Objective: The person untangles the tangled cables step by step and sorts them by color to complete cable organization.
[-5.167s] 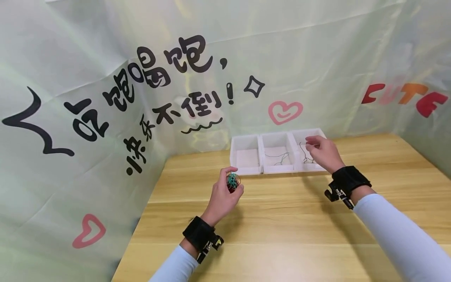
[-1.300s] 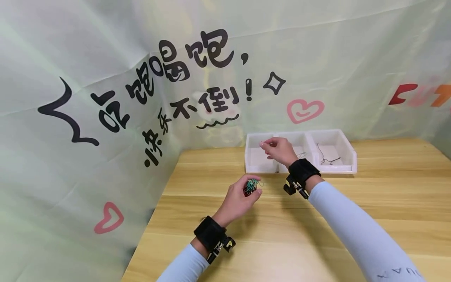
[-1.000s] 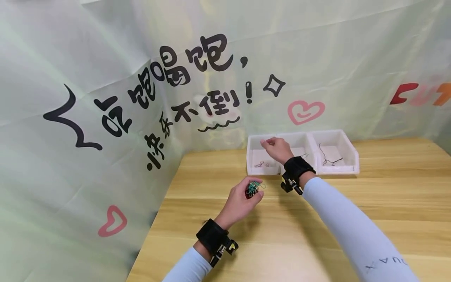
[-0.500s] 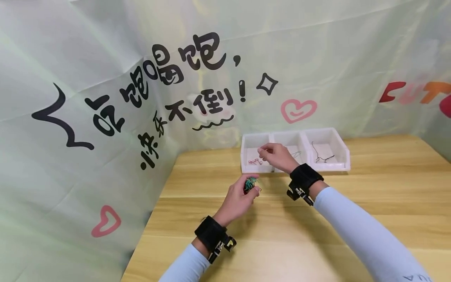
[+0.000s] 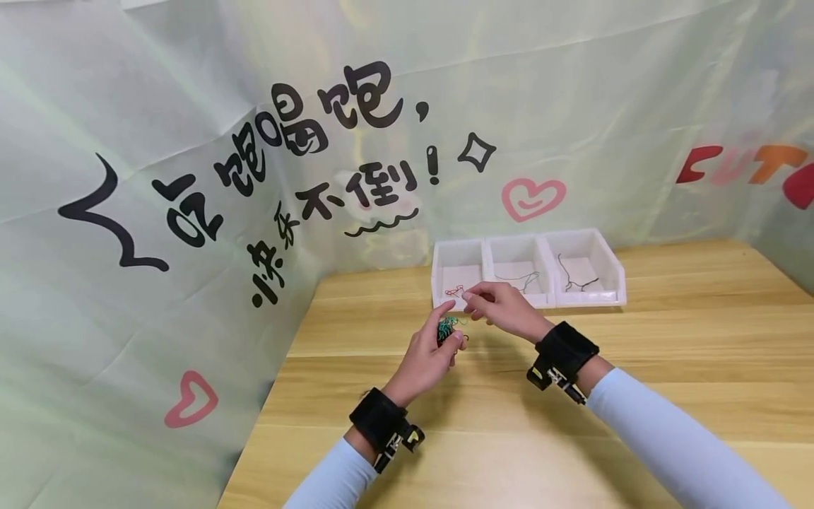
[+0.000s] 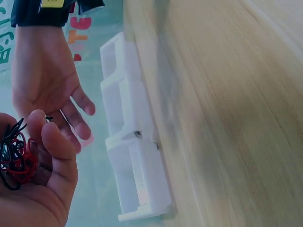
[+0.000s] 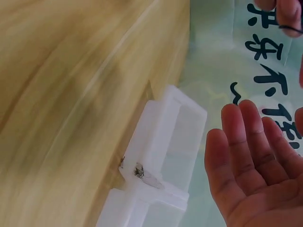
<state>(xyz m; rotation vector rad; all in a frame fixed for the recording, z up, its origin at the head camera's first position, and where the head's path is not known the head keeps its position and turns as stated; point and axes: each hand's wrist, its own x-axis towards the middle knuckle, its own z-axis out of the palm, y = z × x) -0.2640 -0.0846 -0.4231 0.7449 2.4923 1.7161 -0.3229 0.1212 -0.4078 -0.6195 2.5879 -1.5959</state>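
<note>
My left hand (image 5: 422, 360) holds a tangled bundle of thin wires (image 5: 446, 331) between its curled fingers and thumb. In the left wrist view the bundle (image 6: 19, 163) shows black, red and some green strands. My right hand (image 5: 505, 309) is close beside the left fingertips, its fingers loosely extended in the right wrist view, where the palm (image 7: 260, 189) shows and nothing is gripped. Behind both hands stands a white three-compartment bin (image 5: 553, 300). Red wire (image 5: 454, 290) lies in its left compartment, greenish wire (image 5: 529, 281) in the middle one, and black wire (image 5: 580, 285) in the right one.
The bin sits at the back of a wooden table (image 5: 509, 452), near a pale printed cloth (image 5: 604, 106) that hangs behind and along the left side. A black strap with a small camera (image 5: 566, 357) is on the right wrist, and another strap (image 5: 379, 420) on the left.
The right hand went from the right compartment to the left one, where red wire appeared about a second ago. It has since come forward to the left hand, which keeps the bundle.
</note>
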